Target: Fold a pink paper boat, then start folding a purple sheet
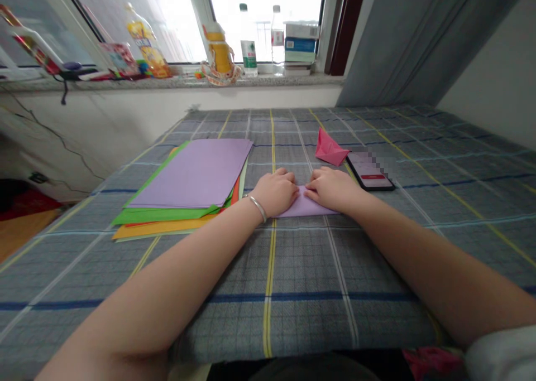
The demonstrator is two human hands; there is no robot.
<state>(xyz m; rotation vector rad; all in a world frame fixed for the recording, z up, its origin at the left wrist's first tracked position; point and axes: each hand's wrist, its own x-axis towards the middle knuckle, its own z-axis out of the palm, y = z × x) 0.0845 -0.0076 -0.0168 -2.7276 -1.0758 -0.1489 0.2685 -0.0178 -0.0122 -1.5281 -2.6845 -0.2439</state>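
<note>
A folded sheet of purple paper (307, 207) lies flat on the checked cloth in front of me. My left hand (276, 192), with a silver bangle at the wrist, presses on its left part with curled fingers. On the right part, my right hand (334, 189) has its fingers bent and closed at the paper's upper edge. The two hands are close together, a small gap between them. Both hands hide parts of the paper, including much of its far edge. Just beyond my right hand sits a pink folded paper boat (330, 148).
A stack of coloured paper (192, 172), purple on top, lies left of my hands. A phone (371, 170) lies to the right, by the boat. Plaid cloth (301, 264) covers the surface. Bottles, a yellow cup (220, 52) and boxes (300, 45) stand along the windowsill.
</note>
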